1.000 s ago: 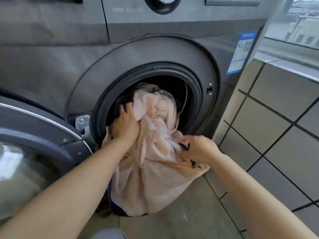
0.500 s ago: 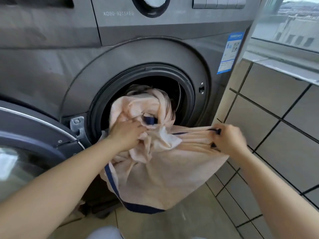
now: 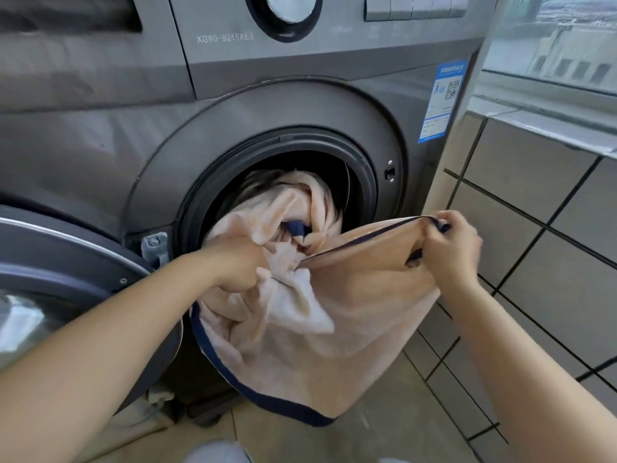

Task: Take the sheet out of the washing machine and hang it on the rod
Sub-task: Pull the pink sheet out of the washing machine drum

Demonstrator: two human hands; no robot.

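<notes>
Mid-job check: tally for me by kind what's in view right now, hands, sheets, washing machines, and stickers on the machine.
Hands: 2, left hand and right hand, both gripping the sheet
Sheets: 1, peach sheet with navy edging, partly out of the drum
Washing machines: 1, grey washing machine, door open
Stickers: 1, blue sticker
Total: 5

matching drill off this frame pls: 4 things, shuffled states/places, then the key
1. sheet
2. washer door
3. left hand
4. right hand

A. swung open at left
B. pinching the navy-trimmed edge, pulled right
C. partly in the drum, partly hanging out
D. gripping bunched fabric at the drum opening

Pairs: 1-C, 2-A, 3-D, 4-B
</notes>
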